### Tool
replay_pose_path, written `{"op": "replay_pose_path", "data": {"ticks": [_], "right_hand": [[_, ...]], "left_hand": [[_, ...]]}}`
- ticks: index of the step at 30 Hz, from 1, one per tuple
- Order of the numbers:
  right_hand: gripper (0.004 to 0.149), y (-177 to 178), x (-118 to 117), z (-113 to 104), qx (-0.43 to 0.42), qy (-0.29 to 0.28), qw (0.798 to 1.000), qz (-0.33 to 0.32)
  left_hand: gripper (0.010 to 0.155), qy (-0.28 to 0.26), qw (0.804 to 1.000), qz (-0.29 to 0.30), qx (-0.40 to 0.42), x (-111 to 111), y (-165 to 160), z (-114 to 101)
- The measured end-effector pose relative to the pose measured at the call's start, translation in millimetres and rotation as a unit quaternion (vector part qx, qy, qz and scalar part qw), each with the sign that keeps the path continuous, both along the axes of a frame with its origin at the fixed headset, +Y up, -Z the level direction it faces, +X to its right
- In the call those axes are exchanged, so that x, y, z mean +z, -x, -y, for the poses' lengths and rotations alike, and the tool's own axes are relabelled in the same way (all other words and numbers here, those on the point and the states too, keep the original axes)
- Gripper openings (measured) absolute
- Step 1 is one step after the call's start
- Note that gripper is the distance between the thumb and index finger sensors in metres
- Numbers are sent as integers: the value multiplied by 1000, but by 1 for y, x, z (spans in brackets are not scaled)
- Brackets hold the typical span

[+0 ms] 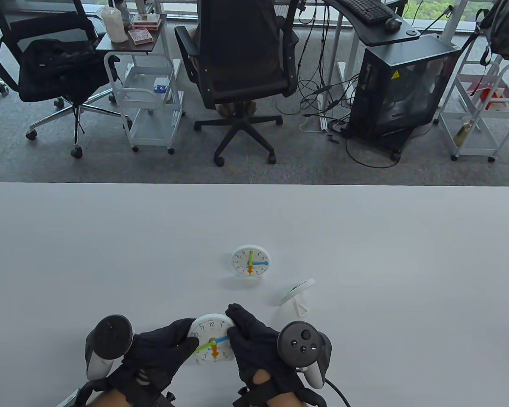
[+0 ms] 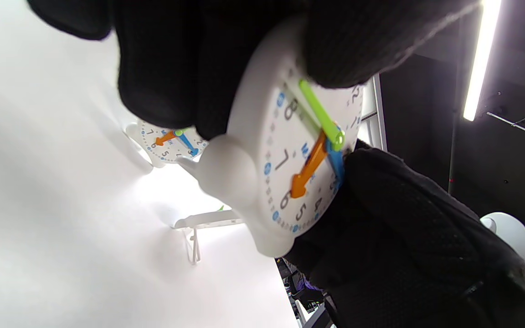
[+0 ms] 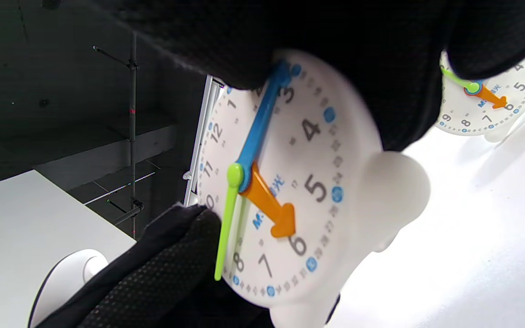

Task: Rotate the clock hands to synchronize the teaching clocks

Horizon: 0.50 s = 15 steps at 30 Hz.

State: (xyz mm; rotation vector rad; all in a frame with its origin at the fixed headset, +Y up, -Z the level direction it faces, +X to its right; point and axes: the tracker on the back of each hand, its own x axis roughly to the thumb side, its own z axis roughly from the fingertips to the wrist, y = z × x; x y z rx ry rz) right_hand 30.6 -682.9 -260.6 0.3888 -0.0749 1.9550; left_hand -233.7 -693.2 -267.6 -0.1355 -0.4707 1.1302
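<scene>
A white teaching clock stands near the table's front edge between both hands. Its orange hand points to 6, its blue hand near 3, its green hand near 8. My left hand holds the clock's left rim, with a fingertip at the green hand's tip. My right hand grips the right rim, fingers on the blue hand's tip. A second clock stands upright further back: green at 12, blue at 3, orange at 6. A third clock lies tipped over to the right.
The white table is bare apart from the clocks. Beyond its far edge are office chairs, white carts and a computer case.
</scene>
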Motion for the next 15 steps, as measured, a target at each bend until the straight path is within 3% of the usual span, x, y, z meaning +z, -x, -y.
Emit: {"op": "replay_pose_path", "data": {"ticks": [15], "right_hand": [[53,0,-1,0,-7,6,1000,-5]], "left_hand": [[53,8,1000,-3,7,-1,1,0]]}}
